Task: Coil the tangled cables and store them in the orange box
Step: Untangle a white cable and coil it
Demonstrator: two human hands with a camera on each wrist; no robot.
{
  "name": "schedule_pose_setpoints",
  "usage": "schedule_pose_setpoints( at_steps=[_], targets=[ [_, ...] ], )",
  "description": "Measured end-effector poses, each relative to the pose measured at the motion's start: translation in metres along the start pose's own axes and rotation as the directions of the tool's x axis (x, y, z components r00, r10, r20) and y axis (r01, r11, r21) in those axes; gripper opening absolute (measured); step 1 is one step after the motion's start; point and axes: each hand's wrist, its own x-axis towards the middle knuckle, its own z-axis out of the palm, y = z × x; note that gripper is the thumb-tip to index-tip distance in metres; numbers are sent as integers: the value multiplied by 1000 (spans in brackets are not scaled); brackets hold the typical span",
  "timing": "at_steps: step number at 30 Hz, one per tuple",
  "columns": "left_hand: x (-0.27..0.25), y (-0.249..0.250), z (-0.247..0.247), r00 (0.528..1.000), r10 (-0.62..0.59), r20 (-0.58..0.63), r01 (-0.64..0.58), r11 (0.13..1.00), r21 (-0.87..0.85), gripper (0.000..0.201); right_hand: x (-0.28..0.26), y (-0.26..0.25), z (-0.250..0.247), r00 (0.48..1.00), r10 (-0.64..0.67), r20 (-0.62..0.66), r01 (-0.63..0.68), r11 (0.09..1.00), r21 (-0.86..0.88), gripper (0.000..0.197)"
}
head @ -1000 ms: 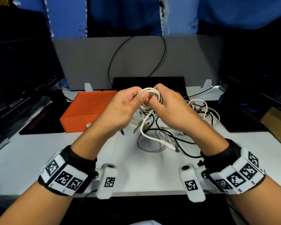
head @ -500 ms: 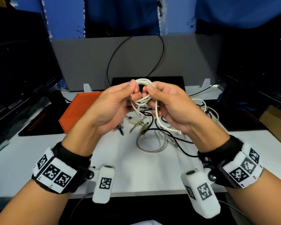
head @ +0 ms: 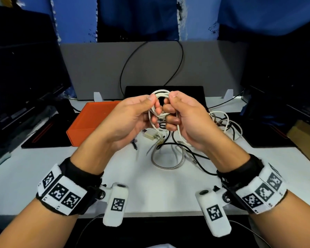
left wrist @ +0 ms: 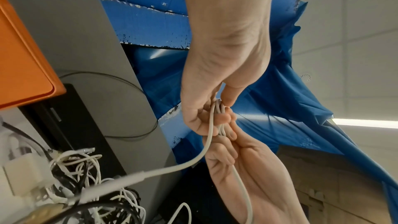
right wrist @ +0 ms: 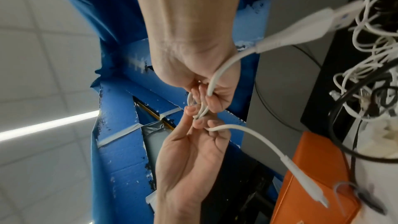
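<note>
A small coil of white cable (head: 159,94) is held up above the table between both hands. My left hand (head: 151,109) pinches its left side with thumb over curled fingers, and my right hand (head: 170,111) grips its right side. One loose end with a white plug (left wrist: 120,182) hangs from the left hand; the other, with a USB plug (right wrist: 305,28), hangs from the right. The orange box (head: 89,120) lies closed on the table to the left. A tangle of black, white and braided cables (head: 200,138) lies on the table below the hands.
A white charger block (head: 151,136) lies in the tangle. Dark monitors stand at left (head: 21,72) and right (head: 284,68). A grey partition (head: 97,68) and a black device (head: 186,90) close off the back. A cardboard box (head: 306,138) sits at far right.
Both hands have lifted the white coil higher and turned palms toward me. The loose tail that trailed down to the table now hangs shorter from the right hand.
</note>
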Motion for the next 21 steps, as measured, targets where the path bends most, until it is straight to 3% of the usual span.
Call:
schedule_pose_setpoints(
  at_steps=[3,9,12,15,16,18,19,21],
  targets=[
    [-1,0,-2,1000,17,18,-17,999,49,26,2,-1,-4,1000,4,6,-4,1000,-4,27],
    [-3,0,-8,983,21,182,-38,995,89,36,2,-1,-8,992,25,124,-29,999,28,38],
    [-3,1,-10,987,46,155,-51,998,30,33,5,1,-9,990,34,133,-47,994,97,27],
    [-1,1,-5,995,64,80,-57,994,-93,30,8,5,-13,999,-40,31,43,994,-96,24],
    [0,2,-4,997,69,33,-64,986,-154,29,8,8,-14,994,-105,-4,101,963,-249,24],
    [3,3,-6,994,87,-68,-102,961,-258,29,6,14,-14,973,-231,28,200,771,-605,24],
    [5,4,-8,989,106,-103,-131,953,-275,29,4,18,-11,971,-225,86,215,645,-733,23],
    [6,4,-11,979,142,-149,-171,963,-206,31,0,24,-2,975,-81,205,220,418,-881,25]
  ],
)
